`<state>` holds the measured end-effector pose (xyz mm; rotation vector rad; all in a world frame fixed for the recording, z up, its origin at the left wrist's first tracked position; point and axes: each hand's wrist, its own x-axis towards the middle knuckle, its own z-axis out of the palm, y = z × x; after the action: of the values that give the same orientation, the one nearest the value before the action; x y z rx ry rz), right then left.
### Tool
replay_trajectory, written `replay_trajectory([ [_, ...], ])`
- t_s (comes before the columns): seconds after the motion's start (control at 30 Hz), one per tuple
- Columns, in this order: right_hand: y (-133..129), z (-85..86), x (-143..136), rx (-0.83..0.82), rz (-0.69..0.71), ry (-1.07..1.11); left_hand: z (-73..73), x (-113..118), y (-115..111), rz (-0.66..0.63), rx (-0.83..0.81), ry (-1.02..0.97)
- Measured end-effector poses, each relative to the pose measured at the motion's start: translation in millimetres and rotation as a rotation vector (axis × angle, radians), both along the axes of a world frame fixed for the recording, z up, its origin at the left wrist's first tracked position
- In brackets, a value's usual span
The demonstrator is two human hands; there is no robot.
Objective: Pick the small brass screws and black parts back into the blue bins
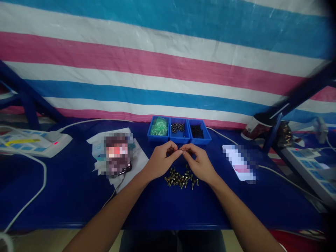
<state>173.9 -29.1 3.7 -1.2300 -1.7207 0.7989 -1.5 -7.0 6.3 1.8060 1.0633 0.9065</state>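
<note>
My left hand (163, 157) and my right hand (197, 159) meet fingertip to fingertip over the blue table. Both are closed in a pinch; whatever sits between the fingers is too small and too covered to name. Just below them lies a loose pile of small brass-coloured screw-like parts (181, 179). Beyond the hands stand three blue bins side by side. The left bin (150, 138) holds clear green plastic pieces (159, 126). Small metal parts (177, 127) lie in the middle bin (180, 140), and small black parts (196, 131) fill the right bin (201, 141).
On the left, a blurred-out phone (118, 154) rests on crumpled white paper (139, 157). Another lit phone (238, 163) lies to the right. Power strips (52, 144) (312, 168) with white cables flank the table. A striped sheet (157, 63) hangs behind, and a cup (256, 127) lies tipped at the back right.
</note>
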Motion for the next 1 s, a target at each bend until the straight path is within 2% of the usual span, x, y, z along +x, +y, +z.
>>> replay_trajectory([
  [0.33,-3.7,6.8,1.2,0.032,0.042,-0.152,4.1,-1.5,-0.9,-0.020,0.040,0.082],
  [0.5,-2.9,2.6,0.6,-0.082,0.124,-0.075,5.8,-5.7,3.1,0.118,0.027,0.025],
  [0.57,0.3,-1.6,-1.5,-0.103,0.068,0.023,6.1,-8.4,5.5,0.187,0.030,0.010],
  [0.63,4.9,-6.1,-2.3,-0.109,-0.066,0.119,6.1,-10.8,7.7,0.242,0.035,0.014],
  [0.7,9.5,-9.1,1.3,-0.122,-0.186,0.122,5.7,-12.3,9.3,0.279,0.042,0.023],
  [0.8,12.3,-8.6,15.6,-0.131,-0.197,-0.116,4.7,-13.2,10.2,0.305,0.060,0.042],
  [0.9,9.8,-4.4,31.5,-0.212,-0.039,-0.428,4.0,-12.9,9.6,0.298,0.063,0.073],
  [1.0,5.8,-1.9,37.9,-0.288,0.108,-0.563,3.8,-11.6,8.2,0.263,0.060,0.087],
])
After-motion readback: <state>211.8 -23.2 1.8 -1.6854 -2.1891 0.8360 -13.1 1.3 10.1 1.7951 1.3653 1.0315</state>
